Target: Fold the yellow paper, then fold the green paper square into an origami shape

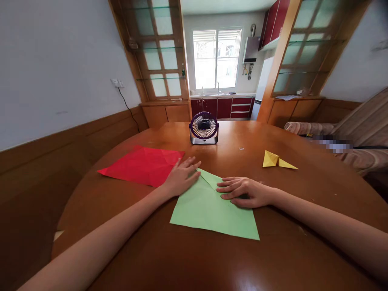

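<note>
A sheet of light green paper lies flat on the table in front of me, with a folded flap or crease near its far edge. My left hand rests at its far left corner, fingers stretched out and spread. On the far right part of the sheet lies my right hand, palm down with fingers extended. Neither hand grips anything. Just left of my left hand is a creased sheet of red paper, partly covered by that hand.
The round brown table carries a small purple fan at its far side. A folded yellow paper piece sits to the right, beyond my right forearm. A striped sofa stands at the right, a wall at the left.
</note>
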Demonstrator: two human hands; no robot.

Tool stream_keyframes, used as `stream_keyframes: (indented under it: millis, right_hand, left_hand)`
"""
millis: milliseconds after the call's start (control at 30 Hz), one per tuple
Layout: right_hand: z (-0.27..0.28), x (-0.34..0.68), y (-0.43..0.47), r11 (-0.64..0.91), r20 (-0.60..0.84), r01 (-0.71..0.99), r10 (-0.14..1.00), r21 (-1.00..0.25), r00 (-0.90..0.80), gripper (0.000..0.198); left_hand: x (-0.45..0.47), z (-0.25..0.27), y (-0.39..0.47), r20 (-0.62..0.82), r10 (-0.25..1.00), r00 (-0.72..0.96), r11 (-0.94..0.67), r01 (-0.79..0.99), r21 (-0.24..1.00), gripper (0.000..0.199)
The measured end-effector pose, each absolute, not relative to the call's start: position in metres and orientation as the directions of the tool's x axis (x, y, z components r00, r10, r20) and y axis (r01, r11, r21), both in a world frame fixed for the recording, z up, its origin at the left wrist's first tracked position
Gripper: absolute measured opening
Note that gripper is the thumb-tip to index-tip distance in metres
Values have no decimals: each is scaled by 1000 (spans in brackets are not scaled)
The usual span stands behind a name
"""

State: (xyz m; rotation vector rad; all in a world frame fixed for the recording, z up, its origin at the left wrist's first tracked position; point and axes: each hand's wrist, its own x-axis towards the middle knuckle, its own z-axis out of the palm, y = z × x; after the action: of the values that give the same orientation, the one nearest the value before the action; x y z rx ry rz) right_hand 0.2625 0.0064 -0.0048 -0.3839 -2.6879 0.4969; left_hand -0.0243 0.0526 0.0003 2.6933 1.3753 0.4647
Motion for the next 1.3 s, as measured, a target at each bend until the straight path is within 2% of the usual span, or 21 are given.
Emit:
stream_keyframes:
  millis: [100, 167, 300, 467, 633, 867, 1133, 1300]
  right_hand:
    - [-4, 262, 6, 901, 307, 200, 330, -385, -893, 42]
    - [-4, 261, 5, 902, 311, 200, 329, -382, -892, 43]
    - [-4, 262, 5, 905, 320, 196, 326, -378, -890, 43]
    - [-5, 263, 6, 897, 310, 203, 337, -394, -889, 42]
    - [-5, 263, 5, 891, 307, 201, 341, -407, -889, 41]
    - [-6, 263, 5, 886, 313, 195, 344, -422, -885, 42]
    - [-5, 263, 5, 883, 303, 211, 355, -420, -885, 43]
    - [-5, 262, 5, 884, 316, 199, 350, -424, -882, 43]
  left_hand:
    - [-6, -1, 36, 164, 635, 755, -766, 586, 265, 57]
    - [3, 0, 28, 122, 576, 809, -796, 520, 309, 60]
    - [6, 3, 25, 64, 637, 768, -721, 564, 402, 61]
    - [-8, 6, 43, 41, 751, 659, -543, 581, 606, 64]
    - [-28, 9, 63, 63, 851, 521, -437, 636, 636, 73]
    - [-37, 12, 73, 119, 883, 454, -440, 713, 545, 68]
    - [-45, 8, 76, 209, 893, 399, -443, 863, 243, 61]
    - [-40, 6, 69, 311, 810, 496, -557, 818, 145, 60]
